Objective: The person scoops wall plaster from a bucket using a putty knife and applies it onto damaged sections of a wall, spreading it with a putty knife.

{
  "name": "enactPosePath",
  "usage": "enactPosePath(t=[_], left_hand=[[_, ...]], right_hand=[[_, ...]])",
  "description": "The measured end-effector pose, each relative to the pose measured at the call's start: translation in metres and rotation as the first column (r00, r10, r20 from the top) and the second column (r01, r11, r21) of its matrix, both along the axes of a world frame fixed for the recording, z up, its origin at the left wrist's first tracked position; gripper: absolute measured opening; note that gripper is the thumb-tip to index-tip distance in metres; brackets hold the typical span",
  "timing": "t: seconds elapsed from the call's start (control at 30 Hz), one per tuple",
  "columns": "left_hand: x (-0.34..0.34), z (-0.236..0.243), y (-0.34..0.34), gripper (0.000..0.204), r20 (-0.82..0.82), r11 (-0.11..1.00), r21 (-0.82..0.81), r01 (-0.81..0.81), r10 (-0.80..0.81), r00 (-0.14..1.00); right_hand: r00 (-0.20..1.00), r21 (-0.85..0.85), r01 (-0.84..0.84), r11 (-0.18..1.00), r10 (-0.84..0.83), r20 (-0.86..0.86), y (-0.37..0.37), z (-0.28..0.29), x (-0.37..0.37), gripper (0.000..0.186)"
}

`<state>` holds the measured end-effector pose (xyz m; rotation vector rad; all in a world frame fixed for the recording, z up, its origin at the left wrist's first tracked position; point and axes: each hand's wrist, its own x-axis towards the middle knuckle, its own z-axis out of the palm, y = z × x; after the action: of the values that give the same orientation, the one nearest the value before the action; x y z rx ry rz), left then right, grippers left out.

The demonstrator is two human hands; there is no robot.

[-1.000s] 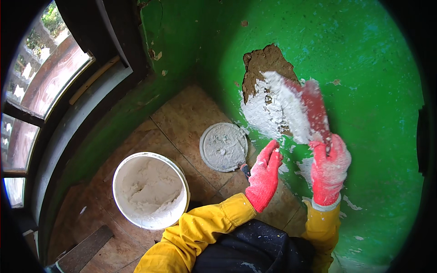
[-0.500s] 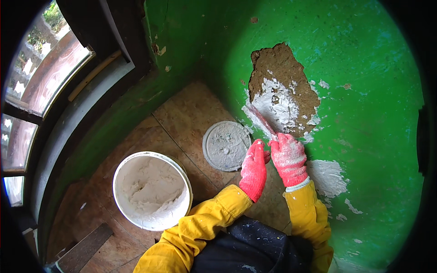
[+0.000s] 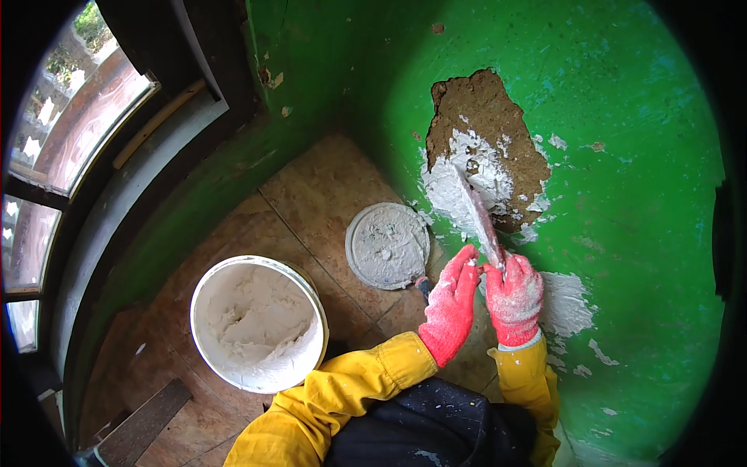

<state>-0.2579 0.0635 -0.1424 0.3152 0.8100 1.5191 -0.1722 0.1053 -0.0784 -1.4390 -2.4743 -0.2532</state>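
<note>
My right hand [image 3: 513, 300], in a red glove dusted white, grips a plaster-smeared trowel [image 3: 481, 214]. The trowel appears almost edge-on, tip up and slightly left, in front of the patch on the green wall. Just left of its lower end is my left hand [image 3: 449, 307], also gloved, with fingers stretched out toward the trowel; whether they touch it I cannot tell. Behind the trowel, white plaster [image 3: 459, 183] covers the lower left part of a bare brown hole [image 3: 486, 105] in the wall. Another plaster patch [image 3: 566, 303] lies right of my right hand.
A white bucket [image 3: 320, 338] of plaster stands on the brown tiled floor to the left. Beside it lies a round, plaster-crusted lid [image 3: 387, 245], with a dark handle [image 3: 424, 288] at its edge. A wooden board [image 3: 144, 424] is at lower left, below a dark-framed window [image 3: 35, 194].
The trowel has swung more upright and moved right, with my right hand slightly lower and further right. My left hand has shifted right, uncovering the dark handle by the lid.
</note>
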Motion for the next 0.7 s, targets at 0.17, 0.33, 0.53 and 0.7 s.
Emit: enactPosePath(t=[0.17, 0.33, 0.53, 0.7], left_hand=[[-0.009, -0.019, -0.01, 0.044, -0.076, 0.986, -0.154, -0.065, 0.053, 0.996], [-0.041, -0.01, 0.01, 0.04, -0.292, 0.933, -0.356, -0.058, -0.052, 0.955], [-0.051, -0.047, 0.025, 0.032, -0.308, 0.845, -0.524, -0.105, -0.073, 0.948], [-0.054, -0.085, 0.033, 0.032, -0.187, 0.902, -0.407, -0.143, 0.072, 0.98]], right_hand=[[0.986, -0.008, -0.148, 0.989, 0.148, 0.082, -0.014, -0.031, -0.002, 0.03], [0.977, -0.198, -0.129, 0.972, 0.159, 0.145, -0.017, -0.067, -0.012, 0.027], [0.975, -0.309, -0.198, 0.93, 0.154, -0.161, -0.021, -0.088, -0.021, 0.042], [0.944, -0.462, -0.097, 0.882, -0.066, -0.324, -0.038, -0.074, -0.019, 0.041]])
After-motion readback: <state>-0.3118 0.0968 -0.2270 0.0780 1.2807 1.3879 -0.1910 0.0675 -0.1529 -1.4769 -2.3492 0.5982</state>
